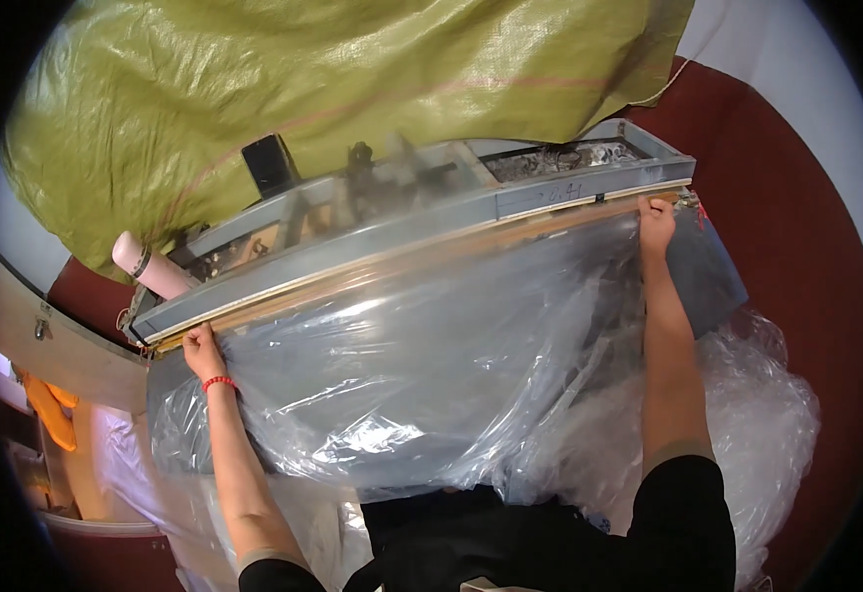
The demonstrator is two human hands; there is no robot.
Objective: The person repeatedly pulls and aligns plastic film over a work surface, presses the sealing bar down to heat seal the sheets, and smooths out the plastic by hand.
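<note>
A wide clear plastic sheet [382,345] spreads over a grey surface and reaches a long metal frame [353,259]. My left hand [200,351], with a red bead bracelet [218,381] at the wrist, is closed on the sheet's far left edge. Farther right, my right hand [657,225] pinches the same edge near the frame's right end. A wooden strip [422,252] runs along the frame's near side between my hands. Both arms are stretched forward. The fingertips are partly hidden. Blur covers the middle of the frame.
Crumpled clear plastic [747,424] billows at the right. A pink bottle [150,264] leans at the frame's left end, and a dark phone-like slab [270,165] stands behind it. A yellow-green woven sheet [372,69] hangs at the back. Reddish floor [796,217] lies beyond.
</note>
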